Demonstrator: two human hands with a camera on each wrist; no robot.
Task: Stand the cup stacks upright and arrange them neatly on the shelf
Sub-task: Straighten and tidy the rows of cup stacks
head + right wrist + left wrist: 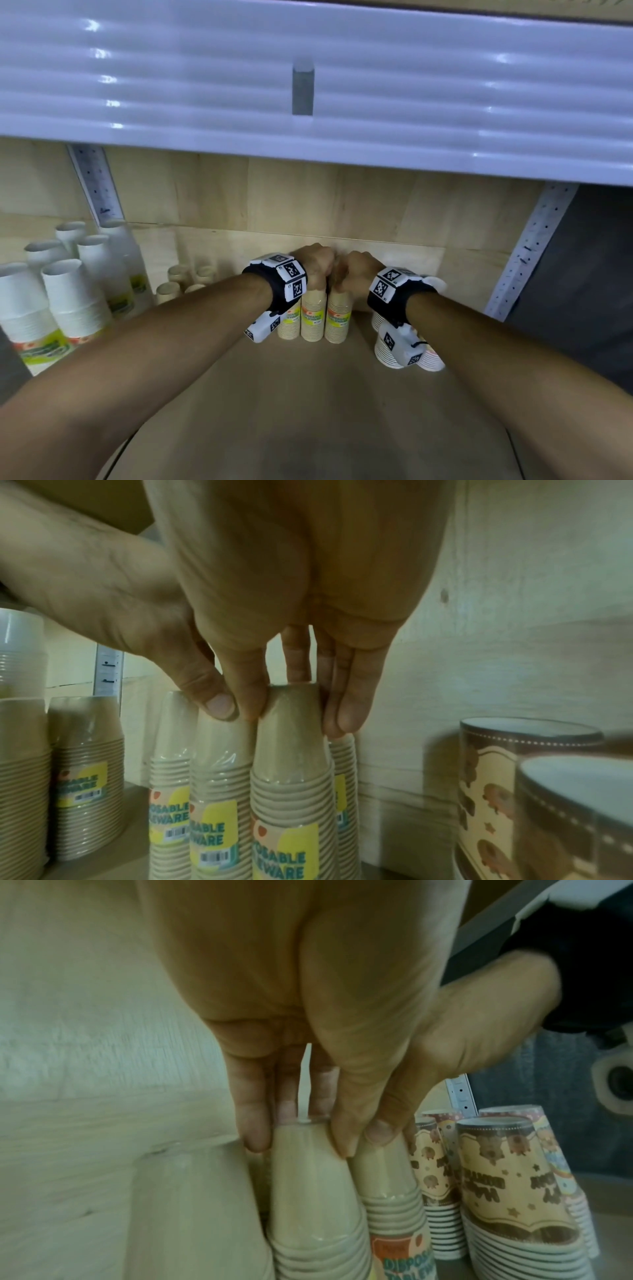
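Observation:
Two tan paper-cup stacks stand upright side by side at mid-shelf. My left hand (317, 270) pinches the top of the left tan stack (312, 318), thumb on one side and fingers on the other, as the left wrist view shows: left hand (298, 1139), left stack (308, 1191). My right hand (352, 277) grips the top of the right tan stack (337, 320) the same way in the right wrist view, right hand (294, 712), right stack (294, 750). The two hands touch each other. A third tan stack (289, 325) stands just left of them.
Tall white cup stacks (72, 298) stand at the shelf's left, with several tan stacks (178, 281) behind them. Patterned cup stacks (387, 349) sit under my right wrist. A white upper shelf (308, 85) overhangs; a wooden back wall (342, 205) is close behind.

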